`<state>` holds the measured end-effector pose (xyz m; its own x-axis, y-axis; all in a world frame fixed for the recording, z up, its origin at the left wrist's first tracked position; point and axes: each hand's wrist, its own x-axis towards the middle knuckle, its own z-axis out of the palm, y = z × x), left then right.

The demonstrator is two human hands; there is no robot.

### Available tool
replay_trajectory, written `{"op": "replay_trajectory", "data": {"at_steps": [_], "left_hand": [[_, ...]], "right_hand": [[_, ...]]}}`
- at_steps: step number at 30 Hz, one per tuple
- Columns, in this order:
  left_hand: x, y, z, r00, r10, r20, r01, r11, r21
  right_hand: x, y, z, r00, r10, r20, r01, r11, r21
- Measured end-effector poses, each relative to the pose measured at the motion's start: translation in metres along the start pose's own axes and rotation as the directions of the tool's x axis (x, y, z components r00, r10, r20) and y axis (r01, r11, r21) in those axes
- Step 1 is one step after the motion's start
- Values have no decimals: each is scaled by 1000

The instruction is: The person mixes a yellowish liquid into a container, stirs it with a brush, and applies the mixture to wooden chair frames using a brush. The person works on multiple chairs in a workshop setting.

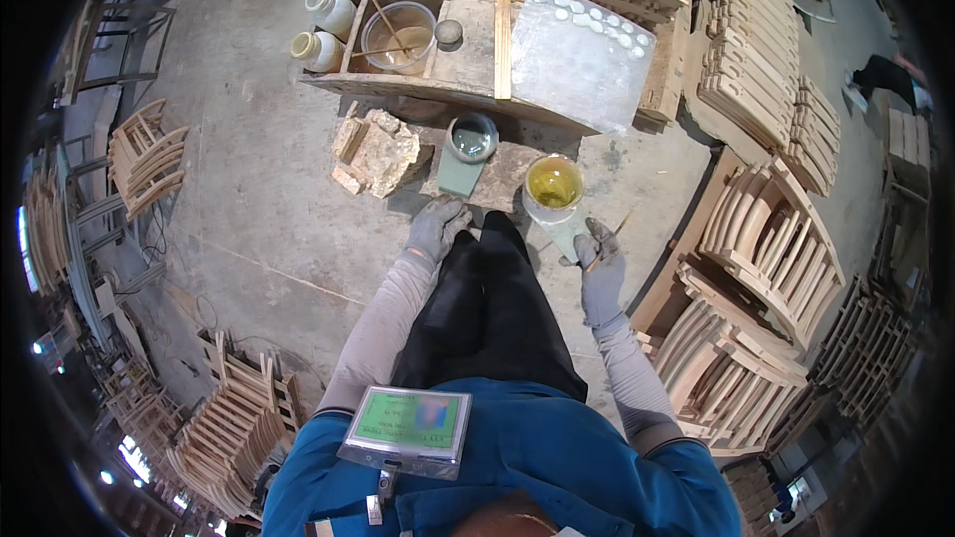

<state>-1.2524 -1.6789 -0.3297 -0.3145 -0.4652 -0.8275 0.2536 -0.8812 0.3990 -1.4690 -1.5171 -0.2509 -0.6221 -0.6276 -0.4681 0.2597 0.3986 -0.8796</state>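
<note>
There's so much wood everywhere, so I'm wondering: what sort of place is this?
Probably a woodworking workshop, maybe for furniture. Curved wooden pieces and shaped boards are stacked on the right, and the person's gloved right hand holds a thin stick.

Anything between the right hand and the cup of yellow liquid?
Nothing visible blocks it. The right hand, holding a thin stick, is near the cup; only a pale green strip extends from the cup toward the hand. Whether they touch is unclear.
</note>
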Motion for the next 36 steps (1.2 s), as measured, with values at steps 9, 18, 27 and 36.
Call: {"op": "replay_trajectory", "data": {"at_steps": [9, 18, 27, 36], "left_hand": [[-105, -3, 89, 834, -19, 551, 28, 1000, -8], [-156, 42, 50, 936, 196, 294, -184, 981, -67], [-211, 53, 11, 972, 232, 39, -232, 973, -19], [-230, 35, -16, 962, 264, -73, -272, 951, -144]], "right_hand": [[-35, -37, 57, 961, -267, 70, 272, 959, -77], [38, 1, 50, 886, -261, 384, 460, 377, -804], [109, 7, 63, 313, -78, 946, 917, -233, -323], [150, -42, 87, 298, 194, 935, 925, -301, -233]]}}
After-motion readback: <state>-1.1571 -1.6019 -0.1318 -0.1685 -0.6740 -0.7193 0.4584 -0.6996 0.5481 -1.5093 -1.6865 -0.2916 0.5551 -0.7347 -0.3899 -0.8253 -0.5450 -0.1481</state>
